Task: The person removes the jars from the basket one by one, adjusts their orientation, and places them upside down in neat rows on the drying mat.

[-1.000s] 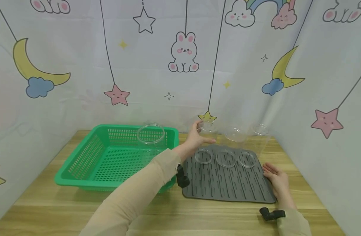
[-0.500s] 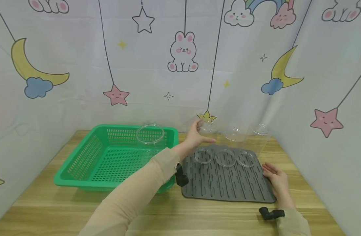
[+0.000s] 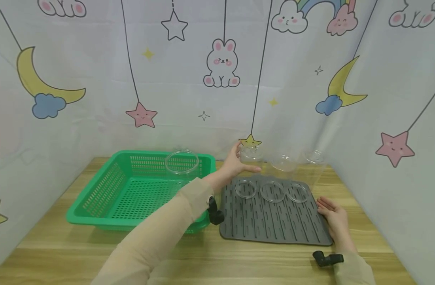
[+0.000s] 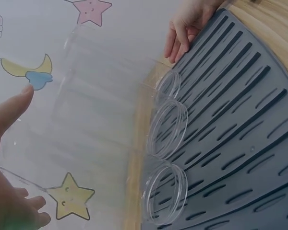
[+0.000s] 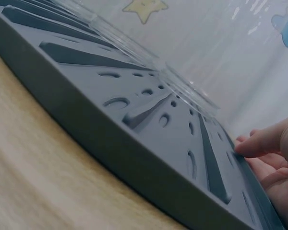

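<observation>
Head view: the left hand [image 3: 235,164] grips the leftmost upturned cup [image 3: 250,156] at the mat's [image 3: 274,221] far edge, seemingly mid-pickup; lifting comes next.

Left wrist view: its fingers [image 4: 12,108] curl round the clear cup.

Right wrist view: the right hand's [image 5: 273,167] relaxed fingers rest on the mat's edge.

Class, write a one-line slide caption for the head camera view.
Left hand grips the leftmost clear cup on a grey mat; right hand rests at its edge.
</observation>
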{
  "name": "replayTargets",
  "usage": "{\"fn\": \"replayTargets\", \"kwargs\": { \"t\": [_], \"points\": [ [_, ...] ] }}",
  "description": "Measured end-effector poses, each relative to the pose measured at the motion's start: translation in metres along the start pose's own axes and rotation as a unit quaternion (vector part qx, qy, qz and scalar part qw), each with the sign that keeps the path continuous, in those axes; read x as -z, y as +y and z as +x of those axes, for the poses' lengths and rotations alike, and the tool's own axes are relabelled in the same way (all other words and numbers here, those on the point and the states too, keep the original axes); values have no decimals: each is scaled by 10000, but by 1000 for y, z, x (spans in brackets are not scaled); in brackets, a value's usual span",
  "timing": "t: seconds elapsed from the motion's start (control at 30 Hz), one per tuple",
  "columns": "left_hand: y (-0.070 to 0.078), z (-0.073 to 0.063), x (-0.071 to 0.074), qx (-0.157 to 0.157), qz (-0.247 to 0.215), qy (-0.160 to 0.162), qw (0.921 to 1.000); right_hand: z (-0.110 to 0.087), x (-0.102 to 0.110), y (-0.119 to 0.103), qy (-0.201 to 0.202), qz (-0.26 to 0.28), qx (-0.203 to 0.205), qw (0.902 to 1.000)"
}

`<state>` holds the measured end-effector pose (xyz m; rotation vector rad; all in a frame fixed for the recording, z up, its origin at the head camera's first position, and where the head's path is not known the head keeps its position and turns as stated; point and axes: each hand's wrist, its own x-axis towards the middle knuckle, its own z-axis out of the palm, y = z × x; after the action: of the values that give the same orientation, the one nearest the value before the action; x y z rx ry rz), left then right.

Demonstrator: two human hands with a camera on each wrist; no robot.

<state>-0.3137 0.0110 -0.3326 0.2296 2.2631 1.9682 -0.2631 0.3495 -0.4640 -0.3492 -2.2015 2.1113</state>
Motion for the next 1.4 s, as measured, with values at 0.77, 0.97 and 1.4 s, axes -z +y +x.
{"fn": "replayTargets", "kwargs": {
  "t": [0.77,0.97,1.4],
  "points": [
    [37,-35,106,-1598,104,-563,9855,-2,-1,-1,88,105,68,9999],
    [33,-41,142,-1714,120,-414,9843,-1,-1,-1,95,35,81,9999],
    [-11,-46,231,-900,315,-570,9938,-1,-2,1,163,10,76,9998]
  ]
}}
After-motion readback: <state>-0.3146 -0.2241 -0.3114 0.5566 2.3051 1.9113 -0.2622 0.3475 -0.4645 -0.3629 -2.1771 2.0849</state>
